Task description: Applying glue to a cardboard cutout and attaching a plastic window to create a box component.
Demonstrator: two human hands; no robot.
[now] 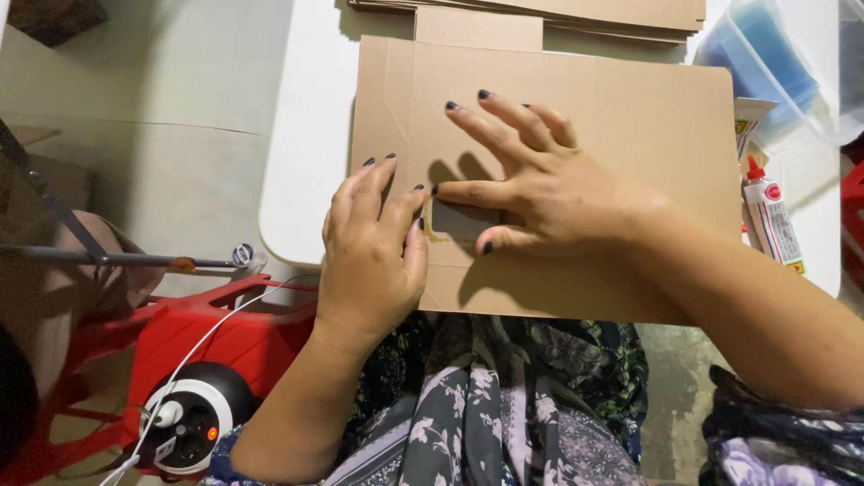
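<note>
Both hands lie flat and spread, gripping nothing, the left hand (371,261) and the right hand (526,184) pressing a flat cardboard sheet (630,117) beneath them, with a glue bottle (772,220) beyond the right wrist.

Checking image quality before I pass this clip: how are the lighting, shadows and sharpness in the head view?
Head view: bright overhead light, white table nearly washed out; both hands cast soft dark shadows on the flat brown cardboard sheet; left hand and right hand are sharp; edges bow slightly from the wide lens; the translucent blue plastic container looks soft.
</note>
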